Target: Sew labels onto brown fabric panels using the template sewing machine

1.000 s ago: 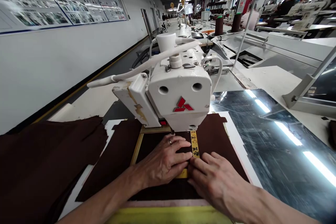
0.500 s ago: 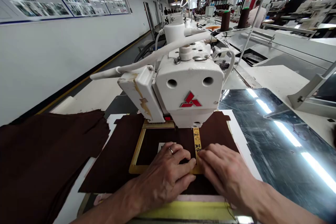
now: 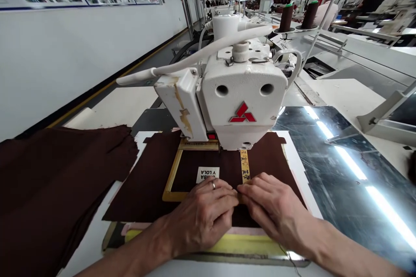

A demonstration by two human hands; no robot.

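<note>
Brown fabric [image 3: 136, 186] lies flat under the head of a white sewing machine [image 3: 243, 91]. On it rests a yellow frame [image 3: 173, 181] with handwriting on its right bar. Inside the frame is a white label [image 3: 208, 173] with upside-down black letters, partly covered by my fingers. My left hand [image 3: 208, 212], a ring on one finger, is closed over the frame's lower bar. My right hand [image 3: 276, 203] is closed at the frame's lower right corner, its fingertips meeting those of the left. What the fingertips pinch is hidden.
Stacked brown fabric [image 3: 58, 181] lies on the left. A shiny metal plate [image 3: 328, 160] covers the table at right. A yellow strip [image 3: 247, 244] runs along the front below the fabric. Two brown thread cones [image 3: 286, 18] stand behind; people sit farther off.
My hands have drawn closer, fingertips now meeting at the frame's lower right. More of the white label shows. The whole view has shifted slightly.
</note>
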